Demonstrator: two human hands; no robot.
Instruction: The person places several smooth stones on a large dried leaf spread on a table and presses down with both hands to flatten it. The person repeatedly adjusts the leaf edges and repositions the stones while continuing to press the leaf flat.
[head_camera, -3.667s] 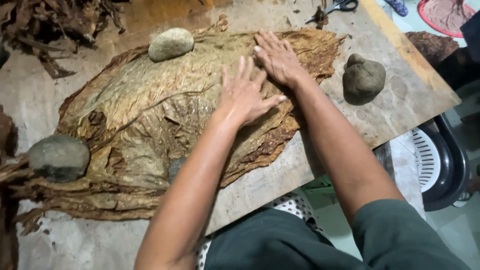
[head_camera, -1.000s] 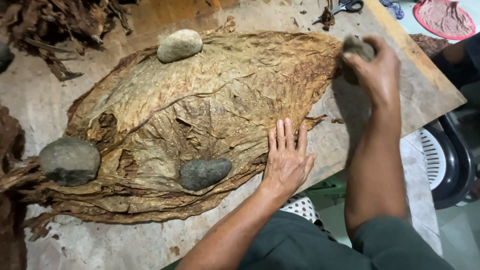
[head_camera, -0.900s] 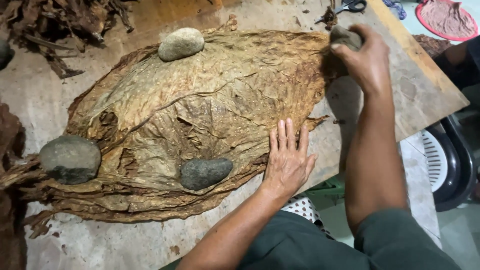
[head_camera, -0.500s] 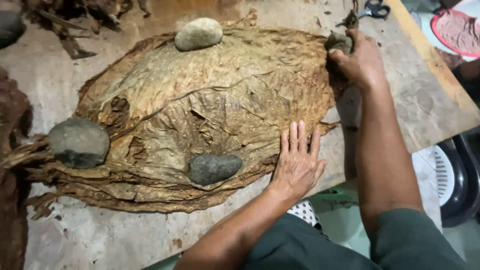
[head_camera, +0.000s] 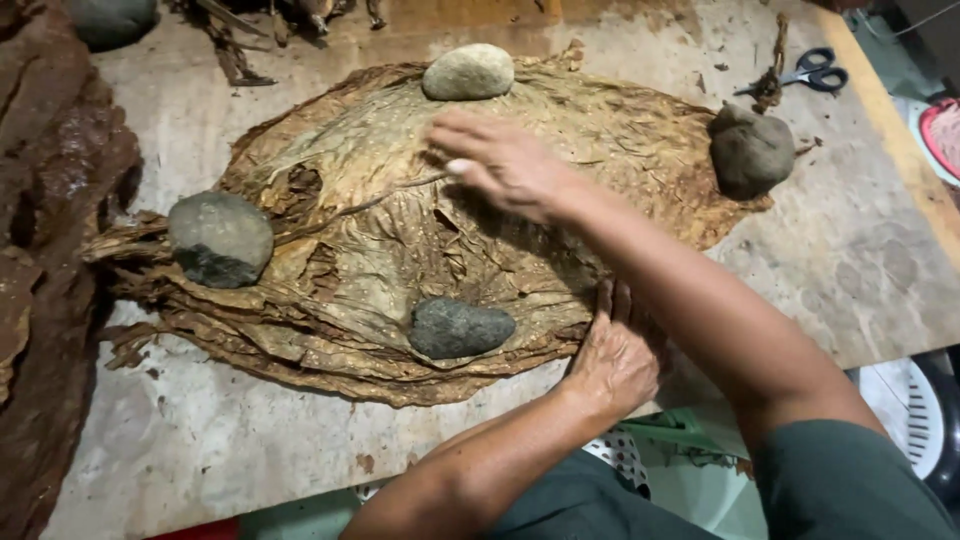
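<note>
Nearest, at the near edge of the stack of dried brown leaves (head_camera: 400, 230), the left hand (head_camera: 618, 360) lies flat and palm down, its grip open and empty, pinning the leaves' edge to the counter (head_camera: 850, 250). Just left of it, on the stack's near side, sits a dark stone (head_camera: 460, 328). Over the stack's middle is the right hand (head_camera: 500, 160), slightly blurred, fingers spread, grip open and holding nothing; whether it touches the top leaf I cannot tell.

The work in hand looks like pressing the top leaf smooth. A next stroke would call for a flat palm swept outward along the veins while the left hand anchors the edge, gently, since the leaf looks brittle.

Count: four stones weigh the stack, the dark one, a grey stone (head_camera: 220, 238) at its left end, a round brown stone (head_camera: 750, 150) at its right end and a pale stone (head_camera: 468, 72) on its far edge. Beyond the right end lies one pair of scissors (head_camera: 815, 72).
</note>
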